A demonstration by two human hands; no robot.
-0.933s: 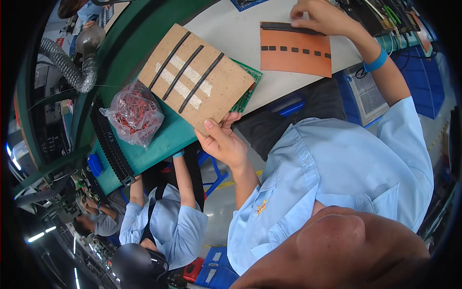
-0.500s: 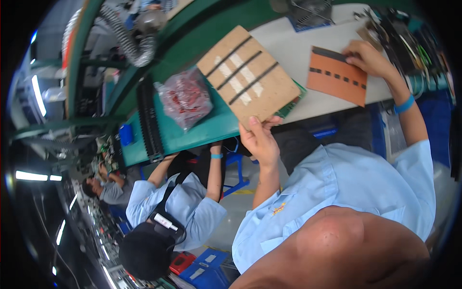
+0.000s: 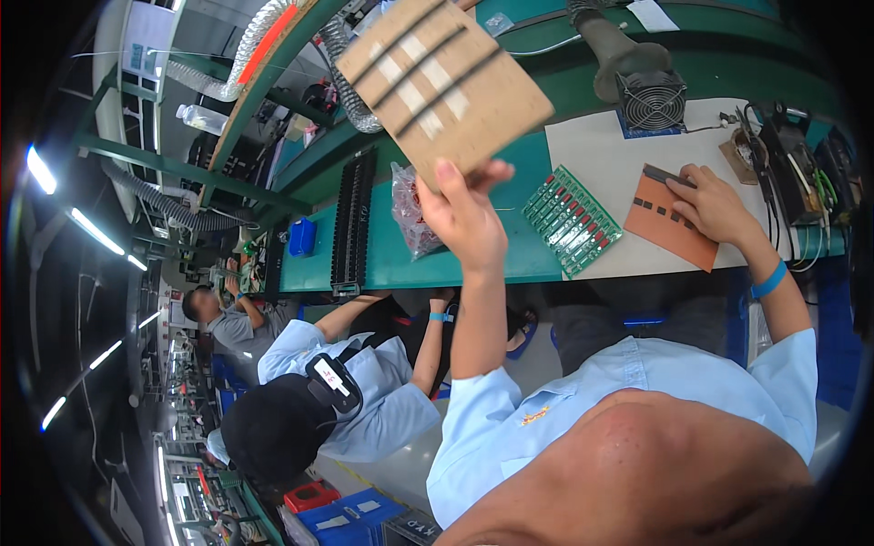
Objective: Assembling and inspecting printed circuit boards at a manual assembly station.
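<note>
My left hand (image 3: 466, 218) is closed on the lower edge of a tan fibreboard (image 3: 496, 105) with black strips and pale tape patches, holding it up above the bench. On the pale mat lies a green circuit board panel (image 3: 572, 221) with rows of red components, uncovered and apart from both hands. To its right, my right hand (image 3: 715, 205) grips the right edge of an orange-brown board (image 3: 669, 227). That board has a black strip on top and a row of dark squares; it rests on the mat.
A small fan (image 3: 652, 102) stands at the back of the mat (image 3: 592, 136). Left of the panel are a plastic bag of red parts (image 3: 414, 218), a black slotted rack (image 3: 353, 223) and a blue bin (image 3: 301, 237). A co-worker in a black cap (image 3: 273, 428) sits close on my left.
The fibreboard has been lifted up and left, off the green panel, which now shows fully. My right hand stays at the orange-brown board, and the view has shifted.
</note>
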